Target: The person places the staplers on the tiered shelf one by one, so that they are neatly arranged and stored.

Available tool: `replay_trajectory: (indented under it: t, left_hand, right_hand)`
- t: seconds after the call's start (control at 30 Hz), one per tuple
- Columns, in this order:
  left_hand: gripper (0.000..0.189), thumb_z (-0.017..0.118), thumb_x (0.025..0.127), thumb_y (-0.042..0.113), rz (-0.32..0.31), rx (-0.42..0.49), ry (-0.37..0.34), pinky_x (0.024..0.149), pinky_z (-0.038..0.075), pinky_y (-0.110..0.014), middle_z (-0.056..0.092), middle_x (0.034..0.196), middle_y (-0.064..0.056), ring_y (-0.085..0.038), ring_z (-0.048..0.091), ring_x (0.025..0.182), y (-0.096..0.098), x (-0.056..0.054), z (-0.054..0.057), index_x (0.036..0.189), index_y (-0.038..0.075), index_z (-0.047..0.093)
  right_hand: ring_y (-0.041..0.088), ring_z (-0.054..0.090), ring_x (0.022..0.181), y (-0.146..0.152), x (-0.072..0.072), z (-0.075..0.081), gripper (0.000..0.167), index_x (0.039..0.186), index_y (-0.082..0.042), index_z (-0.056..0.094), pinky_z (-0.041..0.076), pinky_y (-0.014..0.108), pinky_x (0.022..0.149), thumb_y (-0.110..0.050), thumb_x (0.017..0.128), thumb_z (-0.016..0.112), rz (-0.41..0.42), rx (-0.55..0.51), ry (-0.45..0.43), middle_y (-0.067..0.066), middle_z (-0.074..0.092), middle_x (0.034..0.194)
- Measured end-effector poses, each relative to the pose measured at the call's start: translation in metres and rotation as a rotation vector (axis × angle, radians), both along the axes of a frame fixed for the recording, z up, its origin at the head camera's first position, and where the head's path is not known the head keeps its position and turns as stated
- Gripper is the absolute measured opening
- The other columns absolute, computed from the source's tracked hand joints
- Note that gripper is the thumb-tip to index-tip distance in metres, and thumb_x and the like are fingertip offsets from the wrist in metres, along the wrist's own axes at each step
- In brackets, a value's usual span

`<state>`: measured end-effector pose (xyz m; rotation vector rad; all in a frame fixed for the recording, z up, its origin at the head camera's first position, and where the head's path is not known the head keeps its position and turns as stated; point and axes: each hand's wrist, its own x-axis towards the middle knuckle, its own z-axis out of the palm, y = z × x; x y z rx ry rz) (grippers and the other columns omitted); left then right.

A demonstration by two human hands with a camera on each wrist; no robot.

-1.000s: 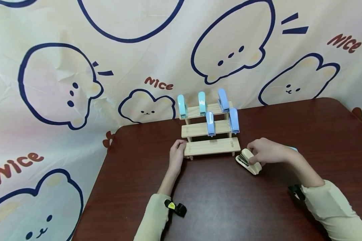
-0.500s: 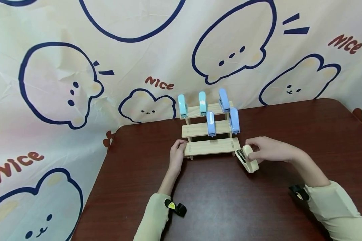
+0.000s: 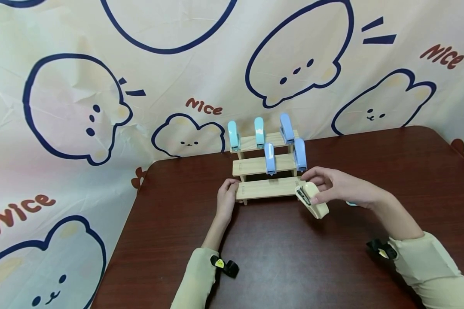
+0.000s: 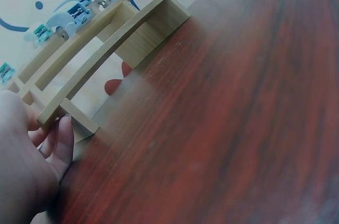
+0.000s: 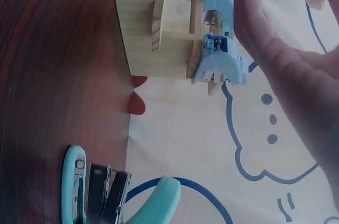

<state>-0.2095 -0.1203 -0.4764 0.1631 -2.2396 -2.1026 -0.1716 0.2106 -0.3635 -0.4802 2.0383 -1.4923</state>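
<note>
right of centre in the head view, one cream stapler (image 3: 316,210), pinched by the right hand (image 3: 338,186) at the lower right end of a wooden rack (image 3: 268,189). at centre, said rack, left end gripped by the left hand (image 3: 226,201); five blue and teal staplers (image 3: 270,159) on upper tiers.

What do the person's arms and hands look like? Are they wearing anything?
The left hand and right hand have no gloves on. The left sleeve and right sleeve are pale yellow-green, and both stop short of the hands. A small black device sits by each cuff; the left device has a bright yellow label beside it.
</note>
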Motion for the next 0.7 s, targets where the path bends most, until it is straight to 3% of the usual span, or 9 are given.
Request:
replay_trajectory:
  t: [0.17, 0.3, 0.43, 0.57, 0.7]
  left_hand:
    - [0.025, 0.051, 0.103, 0.016, -0.001, -0.009, 0.016, 0.053, 0.050, -0.026, 0.063, 0.092, -0.011, -0.015, 0.055, 0.062, 0.001, 0.001, 0.000, 0.108, -0.002, 0.067]
    - [0.025, 0.050, 0.103, 0.016, -0.002, -0.013, 0.012, 0.054, 0.050, -0.026, 0.063, 0.093, -0.011, -0.015, 0.055, 0.063, 0.001, 0.002, -0.001, 0.108, -0.001, 0.067]
    - [0.025, 0.050, 0.103, 0.015, -0.002, -0.017, 0.005, 0.054, 0.050, -0.026, 0.063, 0.094, -0.012, -0.015, 0.056, 0.064, 0.001, 0.002, -0.001, 0.109, -0.001, 0.068]
    - [0.025, 0.050, 0.103, 0.016, 0.002, -0.025, 0.004, 0.054, 0.050, -0.026, 0.064, 0.095, -0.013, -0.016, 0.056, 0.065, 0.001, 0.001, 0.000, 0.109, -0.001, 0.068]
    - [0.025, 0.051, 0.103, 0.016, 0.003, -0.027, 0.006, 0.054, 0.050, -0.026, 0.064, 0.096, -0.013, -0.015, 0.055, 0.065, 0.000, 0.002, 0.001, 0.109, -0.001, 0.068]
  right_hand:
    - [0.027, 0.063, 0.102, 0.001, -0.001, 0.002, 0.060, 0.144, 0.006, 0.051, 0.057, 0.038, 0.084, -0.024, 0.096, 0.071, -0.083, 0.031, 0.064, 0.018, 0.066, 0.120]
    - [0.018, 0.066, 0.097, 0.004, -0.001, 0.000, 0.058, 0.144, 0.013, 0.049, 0.059, 0.036, 0.083, -0.023, 0.101, 0.065, -0.143, 0.016, 0.077, 0.018, 0.066, 0.119]
    - [0.016, 0.071, 0.091, 0.007, -0.002, 0.000, 0.056, 0.143, 0.019, 0.045, 0.060, 0.033, 0.082, -0.018, 0.104, 0.061, -0.179, -0.067, 0.049, 0.017, 0.069, 0.117]
    - [0.018, 0.074, 0.084, 0.008, -0.004, 0.002, 0.049, 0.139, 0.021, 0.047, 0.062, 0.034, 0.077, -0.014, 0.106, 0.058, -0.219, -0.165, 0.025, 0.013, 0.074, 0.106]
    - [0.016, 0.072, 0.080, 0.011, -0.005, 0.006, 0.046, 0.136, 0.022, 0.049, 0.062, 0.032, 0.073, -0.015, 0.109, 0.055, -0.278, -0.184, 0.039, 0.007, 0.074, 0.101]
